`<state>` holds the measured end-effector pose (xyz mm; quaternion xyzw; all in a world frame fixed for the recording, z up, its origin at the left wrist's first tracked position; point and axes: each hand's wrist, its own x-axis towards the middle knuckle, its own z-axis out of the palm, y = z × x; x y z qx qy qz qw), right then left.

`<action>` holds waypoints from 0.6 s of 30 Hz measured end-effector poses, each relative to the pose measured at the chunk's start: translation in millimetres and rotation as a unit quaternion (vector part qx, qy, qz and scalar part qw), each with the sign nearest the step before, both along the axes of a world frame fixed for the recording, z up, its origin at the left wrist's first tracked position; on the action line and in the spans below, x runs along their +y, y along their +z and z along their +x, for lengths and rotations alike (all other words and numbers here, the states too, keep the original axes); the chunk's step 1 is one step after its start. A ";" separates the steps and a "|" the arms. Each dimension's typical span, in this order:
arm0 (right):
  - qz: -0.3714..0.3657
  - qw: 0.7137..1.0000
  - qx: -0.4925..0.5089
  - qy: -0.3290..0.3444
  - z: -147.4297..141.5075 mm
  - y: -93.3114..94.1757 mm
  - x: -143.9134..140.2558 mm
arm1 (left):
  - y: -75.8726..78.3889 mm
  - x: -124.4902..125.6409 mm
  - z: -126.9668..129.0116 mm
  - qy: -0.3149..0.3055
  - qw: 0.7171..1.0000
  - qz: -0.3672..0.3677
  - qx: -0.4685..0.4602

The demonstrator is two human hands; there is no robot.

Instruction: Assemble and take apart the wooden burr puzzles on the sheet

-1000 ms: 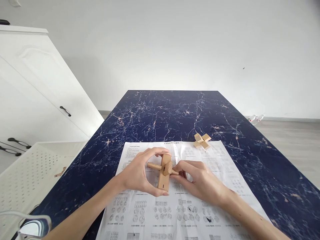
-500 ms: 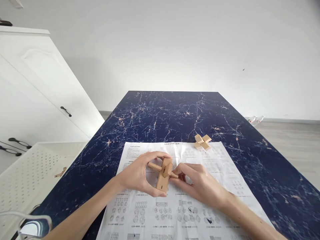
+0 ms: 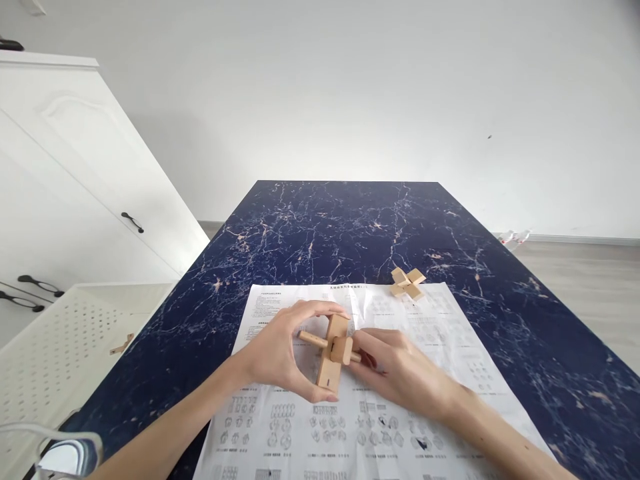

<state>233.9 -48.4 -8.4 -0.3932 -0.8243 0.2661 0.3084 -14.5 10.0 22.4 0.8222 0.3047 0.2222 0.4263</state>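
Here your left hand (image 3: 275, 353) clamped the puzzle (image 3: 331, 352) by the ends of its upright slat, above the sheet (image 3: 350, 427); your right hand (image 3: 400, 373) pinched the dowel's right end, its axis running left-right between both hands.

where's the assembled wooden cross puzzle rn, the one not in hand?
Head view: the small wooden cross puzzle sits on the far right corner of the instruction sheet, on the marble table, beyond the right hand.
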 end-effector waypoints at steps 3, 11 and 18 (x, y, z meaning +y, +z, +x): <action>-0.013 1.000 0.009 -0.014 0.0 -1.0 0.6 | -1.0 0.5 -0.7 0.001 1.000 0.007 -0.019; 0.033 0.999 -0.008 0.001 0.9 7.1 1.5 | -4.2 3.6 -1.2 0.012 0.999 0.011 0.042; 0.016 1.000 -0.009 -0.013 -0.6 4.5 -0.4 | -8.1 2.5 -1.7 0.025 0.999 0.007 0.046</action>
